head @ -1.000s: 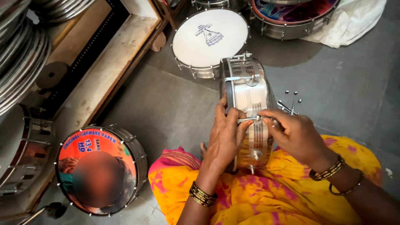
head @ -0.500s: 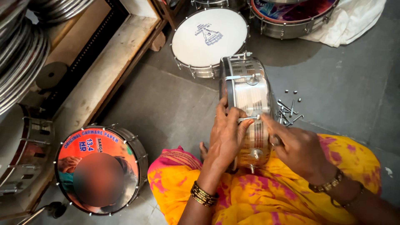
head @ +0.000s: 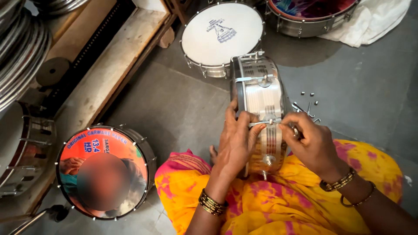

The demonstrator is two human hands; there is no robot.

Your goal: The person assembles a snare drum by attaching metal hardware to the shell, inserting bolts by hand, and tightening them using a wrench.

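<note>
You hold a shiny metal drum (head: 261, 109) on its edge in your lap, on the yellow and pink cloth (head: 265, 204) over your legs. Its round faces look left and right, so its axle line runs across the view, while the rim you see stretches long from your lap away towards the floor ahead. The curved metal side faces up at you, with a thin rod (head: 261, 123) lying across it.

Your left hand (head: 237, 139) wraps the near left rim of the drum, fingers curled shut over the edge and the thumb pressing by the rod. Your right hand (head: 311, 141) sits on the right side of the drum, fingertips pinched closed at the rod's right end; whether a small tool sits between them you cannot tell from here.

Half a second ago your right hand lay lower and further round the drum's side; now it has come up level with the rod. The drum itself has barely shifted.

Just right of the drum, small bolts (head: 307, 104) lie scattered on the grey floor (head: 361, 91). Beyond the drum's far end stands a white-skinned drum (head: 222, 35), flat side up. Well to the left of your drum leans a drum with an orange printed skin (head: 102, 169), and further left a wooden shelf (head: 100, 69).
</note>
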